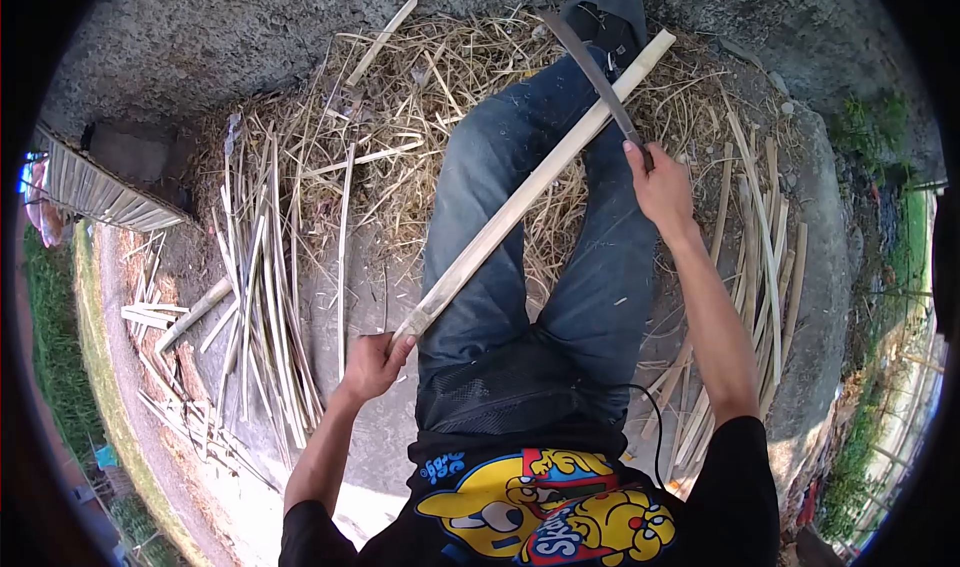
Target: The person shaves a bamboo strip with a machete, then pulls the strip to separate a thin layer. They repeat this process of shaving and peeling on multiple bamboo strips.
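A: From the head camera, I've got the left hand (pixel 372 365) at lower centre-left, fingers wrapped tight around the near end of the bamboo strip (pixel 530 189). The strip runs diagonally across the jeans (pixel 490 207) up to the upper right of the frame.

B: And the other hand?

A: The right hand (pixel 660 185), right of centre, is closed on the handle of the long knife (pixel 592 67); its blade lies across the strip near the far end.

B: How would you work it well?

A: My judgement: keep the left grip firm and the strip braced on the thigh, blade angled away from the leg. Cut slats (pixel 262 287) lie at left, more at right, over straw (pixel 440 77).
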Motion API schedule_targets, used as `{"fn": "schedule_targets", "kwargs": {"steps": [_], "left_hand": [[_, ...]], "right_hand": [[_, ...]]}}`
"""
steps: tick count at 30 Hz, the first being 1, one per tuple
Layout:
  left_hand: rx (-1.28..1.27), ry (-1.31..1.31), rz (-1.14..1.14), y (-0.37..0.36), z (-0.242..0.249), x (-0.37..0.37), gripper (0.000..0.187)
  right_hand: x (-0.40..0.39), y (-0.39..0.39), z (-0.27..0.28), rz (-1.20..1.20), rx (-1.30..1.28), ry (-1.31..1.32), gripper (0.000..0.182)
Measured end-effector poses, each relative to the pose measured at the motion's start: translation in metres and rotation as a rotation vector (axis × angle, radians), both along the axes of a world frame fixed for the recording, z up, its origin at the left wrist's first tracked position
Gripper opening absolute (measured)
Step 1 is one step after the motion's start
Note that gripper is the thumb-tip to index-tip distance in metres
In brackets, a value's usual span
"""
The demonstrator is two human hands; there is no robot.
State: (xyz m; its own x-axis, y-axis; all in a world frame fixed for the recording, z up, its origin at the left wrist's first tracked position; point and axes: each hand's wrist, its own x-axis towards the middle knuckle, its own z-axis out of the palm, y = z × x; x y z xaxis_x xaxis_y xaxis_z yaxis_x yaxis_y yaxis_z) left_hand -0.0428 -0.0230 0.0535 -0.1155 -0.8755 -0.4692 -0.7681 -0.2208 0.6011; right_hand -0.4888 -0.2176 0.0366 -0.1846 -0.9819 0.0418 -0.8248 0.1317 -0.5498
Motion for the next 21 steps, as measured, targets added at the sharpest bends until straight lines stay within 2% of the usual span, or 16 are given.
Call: {"fn": "schedule_targets", "kwargs": {"steps": [6, 9, 11, 12, 14, 16, 18, 21], "left_hand": [[-0.078, -0.081, 0.019, -0.027, -0.005, -0.06, 0.059], [-0.132, -0.079, 0.024, -0.014, 0.002, -0.042, 0.055], [-0.109, -0.122, 0.033, 0.01, 0.005, -0.014, 0.054], [-0.09, -0.154, 0.038, 0.025, 0.004, 0.002, 0.052], [-0.161, -0.215, -0.053, 0.054, 0.001, 0.03, 0.051], [-0.15, -0.179, -0.068, 0.064, 0.004, 0.036, 0.047], [-0.136, -0.162, -0.031, 0.06, -0.003, 0.026, 0.047], [-0.197, -0.111, -0.035, 0.038, -0.008, 0.014, 0.049]], "right_hand": [[0.111, 0.095, -0.002, 0.534, -0.082, 0.054, 0.053], [0.106, 0.083, -0.009, 0.466, -0.144, 0.08, 0.051], [0.067, 0.035, -0.001, 0.215, -0.088, 0.088, 0.053], [0.04, 0.008, 0.007, 0.068, 0.064, 0.072, 0.055], [-0.018, -0.029, -0.01, -0.062, 0.019, 0.094, 0.058], [-0.028, -0.034, 0.003, -0.076, -0.028, 0.096, 0.058], [-0.012, -0.009, 0.005, 0.054, 0.024, 0.047, 0.055], [0.027, 0.032, 0.0, 0.299, -0.094, 0.176, 0.05]]}}
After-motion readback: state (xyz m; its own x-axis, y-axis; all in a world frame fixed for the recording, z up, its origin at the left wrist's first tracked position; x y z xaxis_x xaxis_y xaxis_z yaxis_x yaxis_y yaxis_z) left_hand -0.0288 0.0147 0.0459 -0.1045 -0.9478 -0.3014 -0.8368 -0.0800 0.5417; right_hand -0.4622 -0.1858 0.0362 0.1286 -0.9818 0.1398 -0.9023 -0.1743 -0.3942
